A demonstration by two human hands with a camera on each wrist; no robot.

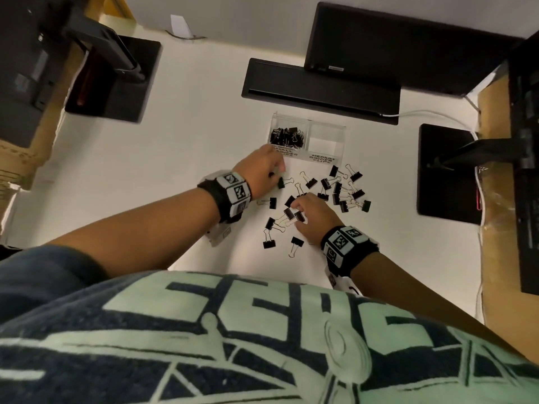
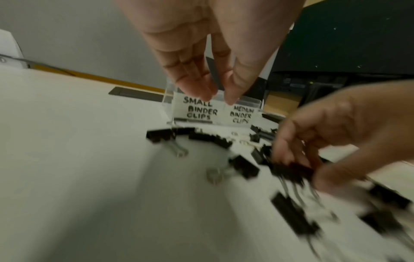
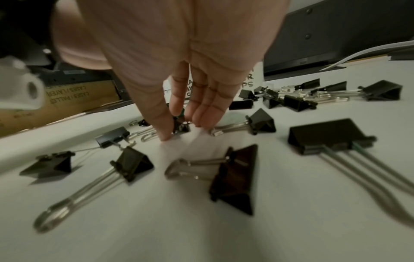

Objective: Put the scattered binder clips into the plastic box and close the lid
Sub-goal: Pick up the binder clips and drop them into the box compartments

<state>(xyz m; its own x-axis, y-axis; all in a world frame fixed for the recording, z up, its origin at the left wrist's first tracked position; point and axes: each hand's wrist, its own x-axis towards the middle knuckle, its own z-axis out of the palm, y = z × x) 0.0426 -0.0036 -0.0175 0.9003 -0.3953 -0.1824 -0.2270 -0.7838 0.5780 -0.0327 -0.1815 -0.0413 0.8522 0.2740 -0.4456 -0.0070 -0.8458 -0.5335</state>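
A clear two-compartment plastic box [image 1: 326,158] stands on the white table; its left side, labelled SMALL BINDER CLIPS, holds several small black clips [image 1: 287,137], and the MEDIUM side looks empty. Several black binder clips [image 1: 341,191] lie scattered in front of it. My left hand [image 1: 278,170] hovers just before the small compartment, its fingers [image 2: 197,88] straight and holding nothing. A little nearer to me, my right hand [image 1: 297,208] is down among the clips. Its thumb and fingers [image 3: 201,117] pinch a black clip [image 3: 181,126] against the table.
A black cable tray [image 1: 320,88] and a dark monitor sit behind the box. Black monitor bases stand at left [image 1: 113,80] and right [image 1: 446,170]. A white cable [image 1: 423,112] runs to the right. Cardboard boxes flank the table [image 1: 204,135].
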